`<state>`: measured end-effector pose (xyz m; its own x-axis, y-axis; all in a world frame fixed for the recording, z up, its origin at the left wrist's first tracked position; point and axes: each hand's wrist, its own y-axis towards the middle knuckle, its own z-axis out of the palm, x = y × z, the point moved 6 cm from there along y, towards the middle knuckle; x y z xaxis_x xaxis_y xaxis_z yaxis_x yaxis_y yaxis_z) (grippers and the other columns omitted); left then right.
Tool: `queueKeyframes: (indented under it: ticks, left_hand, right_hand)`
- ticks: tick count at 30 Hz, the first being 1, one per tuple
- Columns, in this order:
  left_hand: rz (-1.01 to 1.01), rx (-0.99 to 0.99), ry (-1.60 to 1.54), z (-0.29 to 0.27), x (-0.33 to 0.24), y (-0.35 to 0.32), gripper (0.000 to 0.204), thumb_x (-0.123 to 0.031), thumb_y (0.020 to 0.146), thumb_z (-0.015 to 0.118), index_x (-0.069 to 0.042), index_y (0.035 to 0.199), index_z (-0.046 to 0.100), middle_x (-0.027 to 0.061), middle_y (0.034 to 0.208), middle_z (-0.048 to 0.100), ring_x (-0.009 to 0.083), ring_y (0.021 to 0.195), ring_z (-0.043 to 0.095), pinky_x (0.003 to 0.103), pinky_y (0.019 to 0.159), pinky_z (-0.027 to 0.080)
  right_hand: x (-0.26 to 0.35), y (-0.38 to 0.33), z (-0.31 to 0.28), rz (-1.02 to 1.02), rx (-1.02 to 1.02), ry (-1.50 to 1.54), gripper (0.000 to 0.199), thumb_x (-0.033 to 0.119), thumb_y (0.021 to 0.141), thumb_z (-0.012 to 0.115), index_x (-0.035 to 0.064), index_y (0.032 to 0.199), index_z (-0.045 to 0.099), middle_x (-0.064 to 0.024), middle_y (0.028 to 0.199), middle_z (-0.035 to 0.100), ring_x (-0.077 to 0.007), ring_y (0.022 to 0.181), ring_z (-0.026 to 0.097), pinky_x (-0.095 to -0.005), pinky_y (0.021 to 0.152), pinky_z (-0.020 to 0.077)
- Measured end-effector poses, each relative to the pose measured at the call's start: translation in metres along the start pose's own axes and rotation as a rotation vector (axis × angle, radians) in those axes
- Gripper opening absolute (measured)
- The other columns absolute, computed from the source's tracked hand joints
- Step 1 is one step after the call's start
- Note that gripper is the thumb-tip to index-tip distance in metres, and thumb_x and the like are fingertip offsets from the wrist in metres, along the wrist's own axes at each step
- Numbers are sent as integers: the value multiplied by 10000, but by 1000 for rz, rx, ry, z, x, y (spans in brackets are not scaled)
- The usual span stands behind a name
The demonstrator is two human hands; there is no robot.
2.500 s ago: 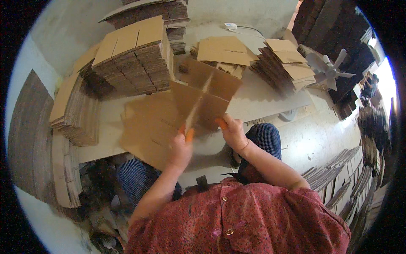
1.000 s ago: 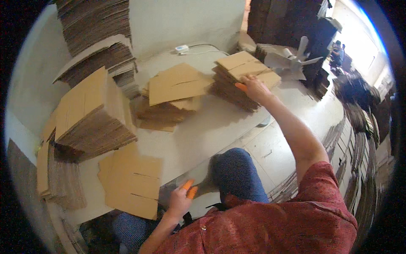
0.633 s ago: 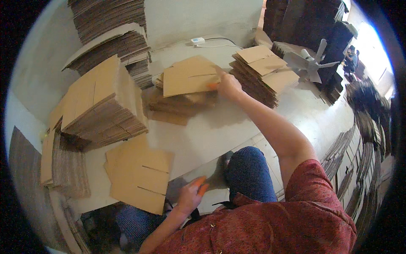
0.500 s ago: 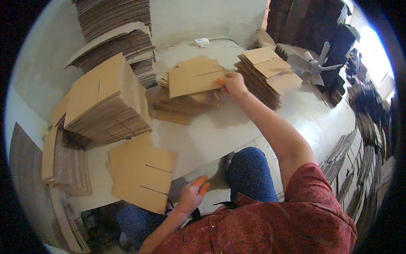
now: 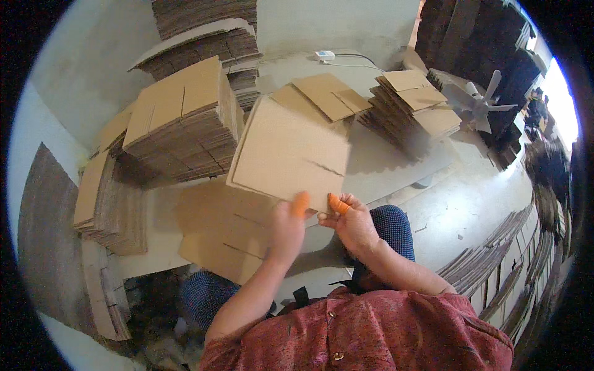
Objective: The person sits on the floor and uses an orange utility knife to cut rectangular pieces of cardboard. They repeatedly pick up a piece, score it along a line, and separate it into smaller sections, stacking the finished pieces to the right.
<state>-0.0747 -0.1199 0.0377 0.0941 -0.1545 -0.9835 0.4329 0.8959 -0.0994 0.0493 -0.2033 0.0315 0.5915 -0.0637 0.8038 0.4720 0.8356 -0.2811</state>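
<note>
A tan slotted cardboard sheet (image 5: 291, 154) is held up tilted in front of me, over the table. A second edge along its left side looks like another sheet under it. My right hand (image 5: 356, 226) pinches its lower right corner, an orange cover on the thumb. My left hand (image 5: 288, 229), also with an orange finger cover, is at the sheet's lower edge; it is blurred and its other fingers are hidden. Below it, several slotted sheets (image 5: 210, 216) lie at the table's near edge. Behind the held sheet is a pile of cardboard sheets (image 5: 331, 96).
Tall cardboard stacks (image 5: 167, 111) stand at the left, another stack (image 5: 408, 99) at the back right. A white fan (image 5: 479, 105) is beyond it. A small white device with a cable (image 5: 324, 55) lies by the wall. More cardboard (image 5: 489, 247) leans on the right.
My right hand has drawn the cardboard from the back pile toward me. My left hand has risen from beside my lap to its lower edge. The view has shifted slightly.
</note>
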Motion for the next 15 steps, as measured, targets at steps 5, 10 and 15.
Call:
queueKeyframes:
  ticks: [5,10,15]
  left_hand:
    - [213,17,258,-16,-23,3,265,-237,796,657,5,726,577,7,617,554,50,561,455,246,469,364]
    - [257,248,541,-12,-47,-8,242,-201,777,681,25,736,603,-1,611,566,47,543,428,257,445,352]
    - [174,94,531,-24,-40,27,340,-346,824,615,-30,712,558,-38,599,483,70,548,400,248,494,353]
  right_hand:
    - [76,9,-16,-839,-226,-672,465,201,785,664,7,1162,473,-71,1038,580,-145,907,539,-245,744,426]
    - [73,33,-37,-377,83,-625,339,209,777,669,10,1032,565,-47,924,610,-113,797,545,-241,677,426]
    - [68,37,-72,-250,-105,57,131,164,821,592,44,871,606,-24,805,612,-126,726,558,-256,649,443]
